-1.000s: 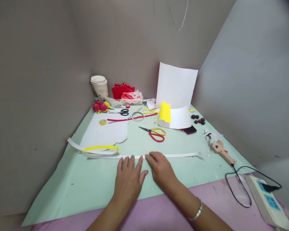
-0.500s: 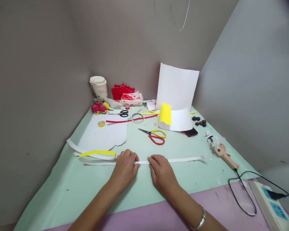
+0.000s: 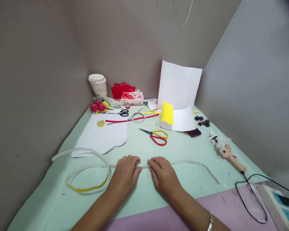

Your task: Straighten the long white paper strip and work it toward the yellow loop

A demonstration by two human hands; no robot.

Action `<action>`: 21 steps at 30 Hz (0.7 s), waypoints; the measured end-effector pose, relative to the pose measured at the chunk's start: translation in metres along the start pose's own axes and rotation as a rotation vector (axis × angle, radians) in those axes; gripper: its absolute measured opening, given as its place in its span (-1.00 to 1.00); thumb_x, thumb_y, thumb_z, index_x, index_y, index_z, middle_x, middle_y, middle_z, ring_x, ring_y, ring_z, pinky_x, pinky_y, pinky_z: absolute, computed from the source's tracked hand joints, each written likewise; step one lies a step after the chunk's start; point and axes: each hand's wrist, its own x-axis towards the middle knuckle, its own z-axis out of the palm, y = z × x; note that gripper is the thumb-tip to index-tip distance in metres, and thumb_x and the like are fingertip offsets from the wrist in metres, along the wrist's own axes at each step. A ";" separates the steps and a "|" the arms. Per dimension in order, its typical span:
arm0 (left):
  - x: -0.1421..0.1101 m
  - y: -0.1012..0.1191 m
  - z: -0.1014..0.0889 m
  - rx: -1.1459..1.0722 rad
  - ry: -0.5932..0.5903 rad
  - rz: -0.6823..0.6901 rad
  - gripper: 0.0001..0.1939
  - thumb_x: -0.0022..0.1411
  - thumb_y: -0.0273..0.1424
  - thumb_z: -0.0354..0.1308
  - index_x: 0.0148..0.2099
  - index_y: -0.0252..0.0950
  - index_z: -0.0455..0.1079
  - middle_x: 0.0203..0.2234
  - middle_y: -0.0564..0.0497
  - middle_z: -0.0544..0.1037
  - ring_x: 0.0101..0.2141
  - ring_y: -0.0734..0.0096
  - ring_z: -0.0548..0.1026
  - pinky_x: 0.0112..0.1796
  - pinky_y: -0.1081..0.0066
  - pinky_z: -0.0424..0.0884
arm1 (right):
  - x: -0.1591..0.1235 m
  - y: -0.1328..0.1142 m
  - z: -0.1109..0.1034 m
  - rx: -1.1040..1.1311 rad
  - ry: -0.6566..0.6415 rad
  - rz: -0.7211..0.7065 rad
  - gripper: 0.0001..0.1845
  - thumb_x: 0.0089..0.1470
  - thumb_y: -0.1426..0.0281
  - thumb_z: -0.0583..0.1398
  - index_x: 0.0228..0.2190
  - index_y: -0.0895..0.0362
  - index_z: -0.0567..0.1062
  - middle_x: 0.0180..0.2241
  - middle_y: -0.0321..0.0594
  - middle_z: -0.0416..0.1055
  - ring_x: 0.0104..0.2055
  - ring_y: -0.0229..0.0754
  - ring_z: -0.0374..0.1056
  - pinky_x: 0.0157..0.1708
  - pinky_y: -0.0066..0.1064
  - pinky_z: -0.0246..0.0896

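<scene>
Left hand point(image 3: 126, 175) pinches the strip point(image 3: 188, 161) between thumb and fingers; the right hand point(image 3: 165, 178) grips it just beside, fingertips together. The strip crosses the counter point(image 3: 91, 205), looping at left, nearer than the scissors point(image 3: 156, 135).

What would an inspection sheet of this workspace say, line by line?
Surface: green sheet over a pink one, dark specks on it.
Things at hand: long thin strip, partly yellow, looped at left.
Clutter: red-and-yellow-handled scissors, black-handled scissors, phone, cup, papers, tape rings.
Hands: left hand and right hand both touch the strip, slightly apart.
Cables: black cable from beige tool, looping beside power strip.
Surroundings: grey walls; other people, nothing seen.
</scene>
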 end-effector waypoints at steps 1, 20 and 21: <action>0.000 0.000 0.000 -0.003 -0.003 0.006 -0.89 0.23 -0.45 0.06 -0.18 -0.22 0.36 -0.36 0.02 0.48 -0.30 0.29 0.40 -0.24 0.28 0.27 | 0.000 0.000 0.000 0.002 0.004 -0.007 -0.68 0.17 0.57 0.06 -0.06 0.15 0.43 -0.21 -0.06 0.42 -0.17 -0.08 0.31 -0.18 -0.20 0.30; 0.003 0.002 -0.003 -0.007 0.049 0.050 -0.74 0.33 -0.42 -0.10 -0.26 -0.23 0.43 -0.35 -0.01 0.48 -0.27 0.25 0.39 -0.20 0.24 0.22 | -0.001 0.000 -0.004 -0.029 0.038 0.068 -0.82 0.21 0.49 0.06 -0.35 0.14 0.47 -0.42 -0.18 0.36 -0.31 -0.13 0.22 -0.26 -0.29 0.13; 0.003 0.003 -0.005 -0.040 0.090 0.028 -0.76 0.32 -0.40 -0.09 -0.22 -0.24 0.42 -0.32 -0.01 0.49 -0.25 0.24 0.39 -0.18 0.23 0.23 | 0.000 -0.001 -0.005 -0.037 0.036 0.082 -0.82 0.21 0.48 0.06 -0.35 0.15 0.47 -0.42 -0.18 0.36 -0.32 -0.13 0.22 -0.26 -0.29 0.12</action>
